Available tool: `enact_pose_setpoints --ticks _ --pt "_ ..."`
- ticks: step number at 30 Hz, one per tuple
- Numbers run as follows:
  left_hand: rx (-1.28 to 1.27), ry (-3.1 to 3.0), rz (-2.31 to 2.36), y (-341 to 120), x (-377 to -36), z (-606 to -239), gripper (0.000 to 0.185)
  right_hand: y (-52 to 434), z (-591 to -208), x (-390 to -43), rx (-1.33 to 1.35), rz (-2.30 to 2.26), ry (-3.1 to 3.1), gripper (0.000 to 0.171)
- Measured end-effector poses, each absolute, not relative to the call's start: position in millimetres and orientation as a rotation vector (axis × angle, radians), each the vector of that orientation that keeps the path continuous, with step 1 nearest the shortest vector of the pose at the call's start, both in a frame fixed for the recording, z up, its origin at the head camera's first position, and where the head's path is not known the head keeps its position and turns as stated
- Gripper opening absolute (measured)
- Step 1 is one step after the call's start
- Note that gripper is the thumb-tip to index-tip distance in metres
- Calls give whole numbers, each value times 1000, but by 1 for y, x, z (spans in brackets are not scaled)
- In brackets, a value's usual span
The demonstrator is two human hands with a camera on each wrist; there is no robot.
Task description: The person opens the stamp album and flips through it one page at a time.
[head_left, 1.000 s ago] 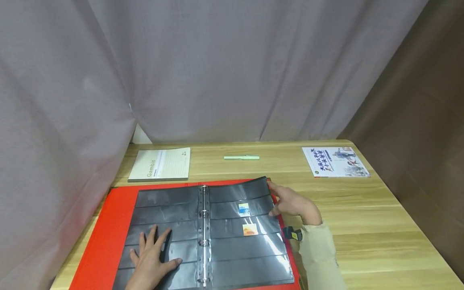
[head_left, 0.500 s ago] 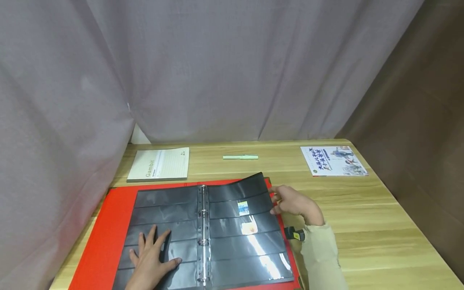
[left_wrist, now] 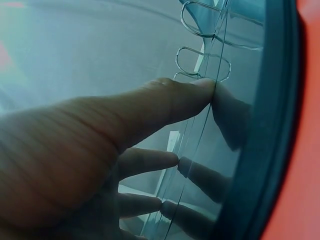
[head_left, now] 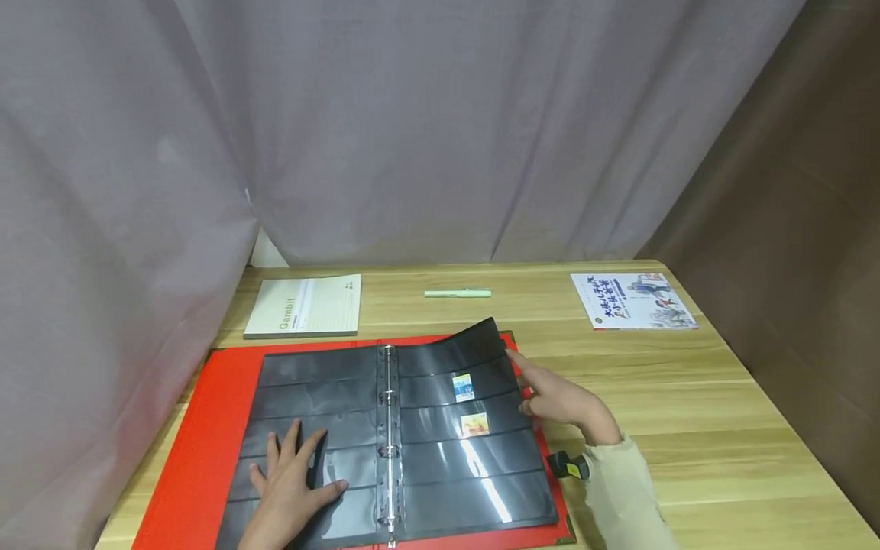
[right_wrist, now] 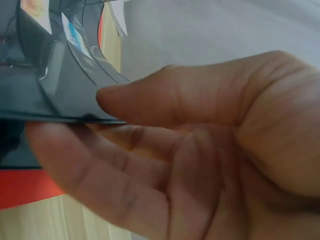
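Observation:
A red ring binder (head_left: 195, 428) lies spread on the table, with black pocket pages on both sides of its metal rings (head_left: 389, 451). On the left page (head_left: 316, 369) my left hand (head_left: 285, 483) rests flat, fingers and thumb spread. My right hand (head_left: 560, 396) pinches the outer edge of the right-hand pocket page (head_left: 474, 493); in the right wrist view the thumb (right_wrist: 150, 100) lies above that page and the fingers are beneath it. Its upper right corner is bent up. Two small stamps sit in its pockets, a blue one (head_left: 464, 387) and an orange one (head_left: 474, 425).
Behind the binder lie a pale notebook (head_left: 302, 305) at left, a light green pen (head_left: 457, 293) in the middle and a white illustrated booklet (head_left: 634, 301) at right. Grey curtain (head_left: 385, 137) hangs along the table's back edge. Bare wood (head_left: 729, 435) extends to the right.
The right page's upper corner has risen and moved a little leftward, with my right hand at its edge. My left hand keeps its place on the left page.

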State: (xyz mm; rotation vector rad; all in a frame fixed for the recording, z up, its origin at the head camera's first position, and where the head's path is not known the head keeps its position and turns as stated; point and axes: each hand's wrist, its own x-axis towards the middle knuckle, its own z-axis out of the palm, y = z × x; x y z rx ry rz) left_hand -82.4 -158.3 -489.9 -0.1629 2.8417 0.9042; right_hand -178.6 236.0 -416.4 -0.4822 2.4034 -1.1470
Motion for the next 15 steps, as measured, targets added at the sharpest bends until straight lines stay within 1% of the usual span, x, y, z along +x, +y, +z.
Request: enact_pose_setpoints --ticks 4,10,15 --pt "-175 2844 911 -157 -82 -489 91 237 -414 -176 -444 -1183 2402 89" --pt "-189 2841 908 -156 -83 -489 90 240 -410 -173 -453 -1238 2403 73" --pt "-182 2850 894 -157 -83 -489 90 241 -405 -169 -450 -1335 2356 64"
